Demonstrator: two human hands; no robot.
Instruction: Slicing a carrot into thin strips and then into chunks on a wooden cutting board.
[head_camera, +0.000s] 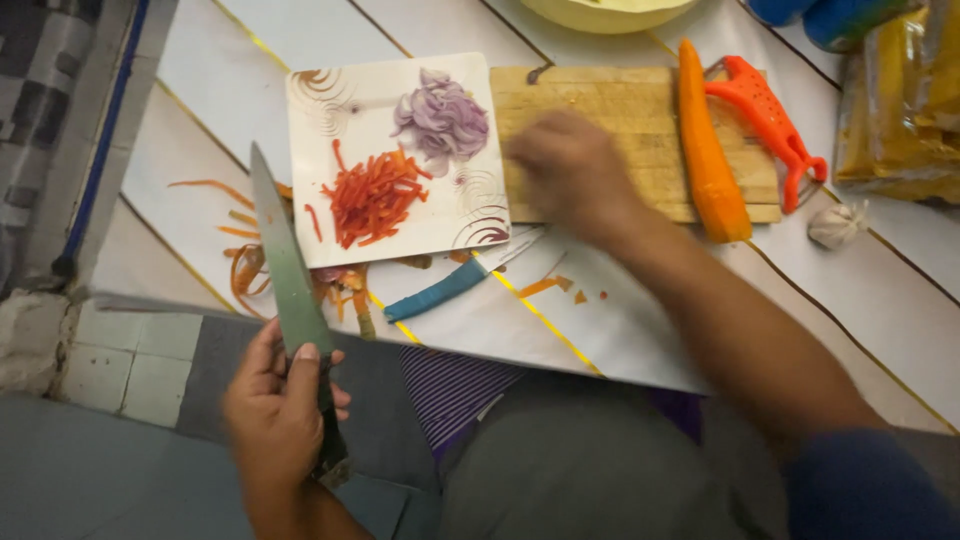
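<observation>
Head view: looking down on a counter (880, 330) covered with a white cloth lined in brown and yellow, with the person's lap below it.
Left hand (275, 405): its grip is clenched round the handle of a knife (290, 275), held out over the near edge of the counter.
Knife: the long blade points up and away from the person, its tip just beside the left edge of the plate (330, 215).
Right hand (570, 170): blurred, lying over the left half of the cutting board (640, 110); I cannot tell whether its grip is released or clenched, and nothing shows in it.
Cutting board: wooden, lying crosswise, its left end touching the plate.
Carrot (708, 150): peeled and whole, lying across the right part of the board, its thick end reaching past the near edge.
Peeler (770, 120): orange plastic, resting on the right end of the board, just beside the carrot.
Plate: square and white, holding a heap of sliced purple onion (442, 118) at the back and a heap of red strips (372, 195) in front, the two close together.
Peelings (240, 255): orange curls scattered on the cloth to the left of and below the plate.
Garlic bulb (838, 224): on the cloth, to the right of the board, apart from it.
Blue stick (436, 292): lies slantwise on the cloth below the plate.
</observation>
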